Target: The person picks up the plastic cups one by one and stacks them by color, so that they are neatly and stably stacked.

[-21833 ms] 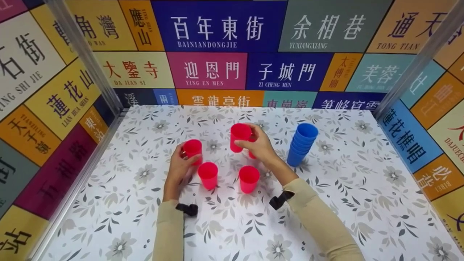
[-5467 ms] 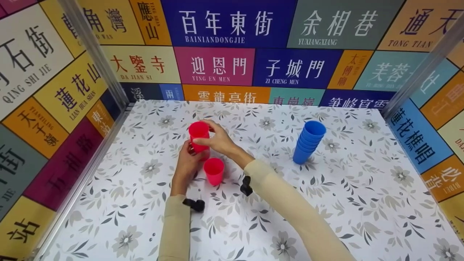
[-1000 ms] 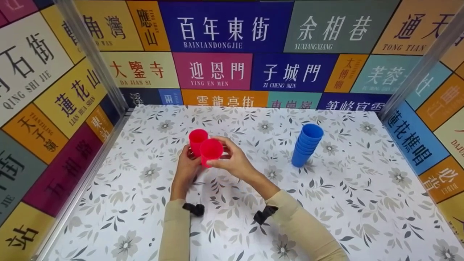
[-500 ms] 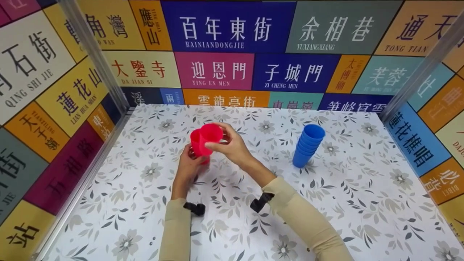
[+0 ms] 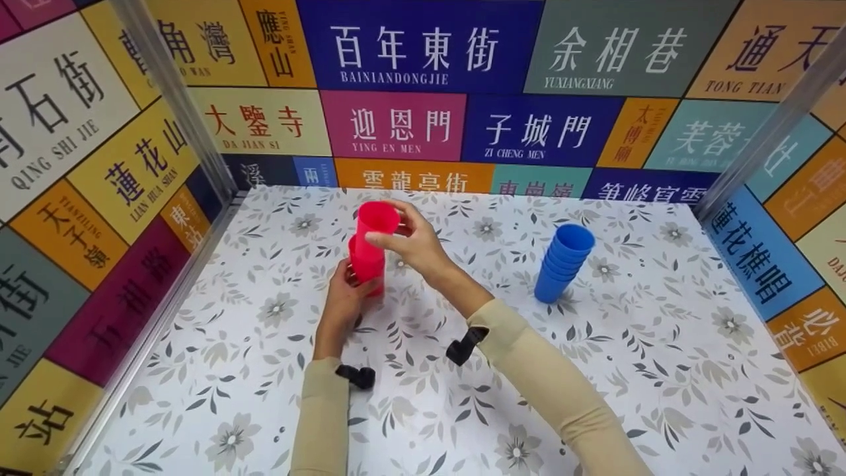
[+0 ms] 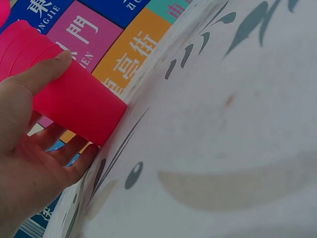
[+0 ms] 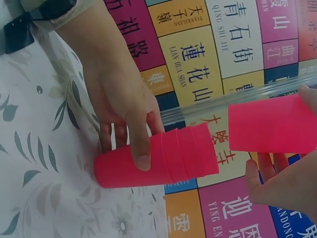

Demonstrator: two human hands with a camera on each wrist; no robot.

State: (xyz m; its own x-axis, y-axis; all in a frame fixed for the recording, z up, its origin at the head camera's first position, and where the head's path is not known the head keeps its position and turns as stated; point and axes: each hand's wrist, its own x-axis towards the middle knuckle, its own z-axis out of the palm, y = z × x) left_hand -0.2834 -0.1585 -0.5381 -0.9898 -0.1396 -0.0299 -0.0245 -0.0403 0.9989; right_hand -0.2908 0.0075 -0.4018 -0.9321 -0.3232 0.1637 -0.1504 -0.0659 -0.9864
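My left hand [image 5: 342, 301] grips a stack of nested red plastic cups [image 7: 171, 153] low on its side, thumb across the front. In the left wrist view, the stack [image 6: 74, 94] has its base on the table and several rims showing. Above it, a single red cup [image 5: 378, 218] is held mouth up by my right hand [image 5: 423, 244], thumb on the near side and fingers behind. The right wrist view shows a gap between this cup [image 7: 267, 124] and the stack's top rim.
A stack of nested blue cups [image 5: 562, 264] stands to the right on the table [image 5: 423, 410], which has a flower-patterned cover. Printed panels [image 5: 396, 125] wall in the back and both sides.
Earlier, several red cups stood apart; now they are stacked, except the one in my right hand. Over the last second that hand has lifted its cup from beside the stack to above it.
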